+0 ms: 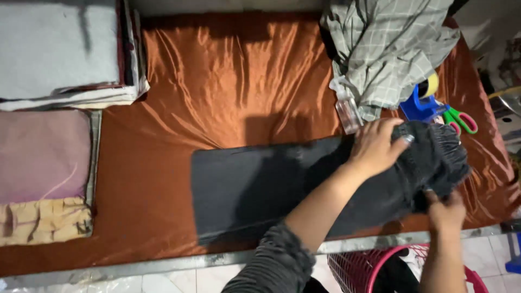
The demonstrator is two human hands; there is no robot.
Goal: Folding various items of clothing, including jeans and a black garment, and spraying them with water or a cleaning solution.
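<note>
A dark grey garment (255, 184) lies flat on the orange satin cloth (228, 81), its gathered waistband bunched at the right end. My left hand (380, 144) presses on that bunched end, fingers curled over the fabric, a ring on one finger. Below it, my right hand (446, 209) grips the lower edge of the same bunched part near the table's front edge.
Folded grey and white cloths (59, 51) are stacked at the back left, with pink and beige folded pieces (43, 173) in front. A checked garment (391, 49), a clear bottle (347, 108), a blue tape dispenser (420, 106) and green-handled scissors (461, 119) lie at the right. A pink basket (358, 268) stands below.
</note>
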